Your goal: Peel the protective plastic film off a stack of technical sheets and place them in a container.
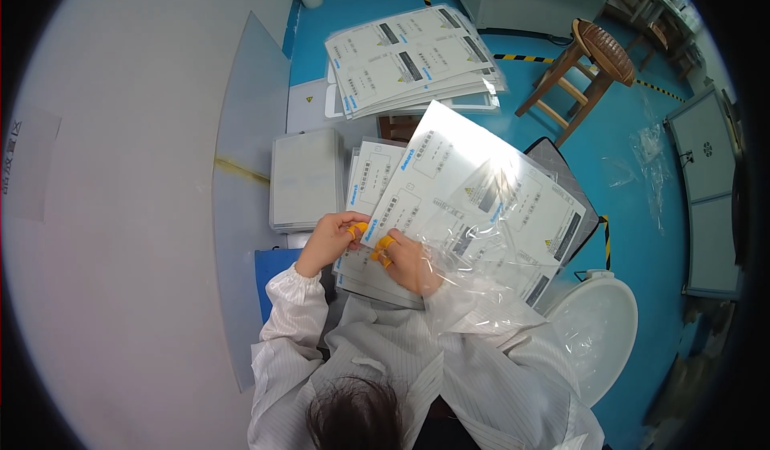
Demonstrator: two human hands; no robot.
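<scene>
A large white printed sheet (409, 197) with black and blue print lies tilted in front of me, its lower left corner between my hands. My left hand (327, 243) is closed in a pinch at that corner, with orange finger cots on its fingertips. Just to the right, my right hand (411, 264), also in orange cots, is closed on the sheet's lower edge. Loose clear plastic film (473, 277) covers part of the sheet and drapes over my right wrist and forearm. Beneath, more printed sheets (375, 165) form a stack.
Another stack of printed sheets (409, 57) lies farther off. A pile of plain pale sheets (305, 179) stands left, beside a grey panel (253, 129) along the wall. A white bucket (601, 330) is at right. Beyond are a wooden stool (597, 53) and crumpled film (650, 149) on the floor.
</scene>
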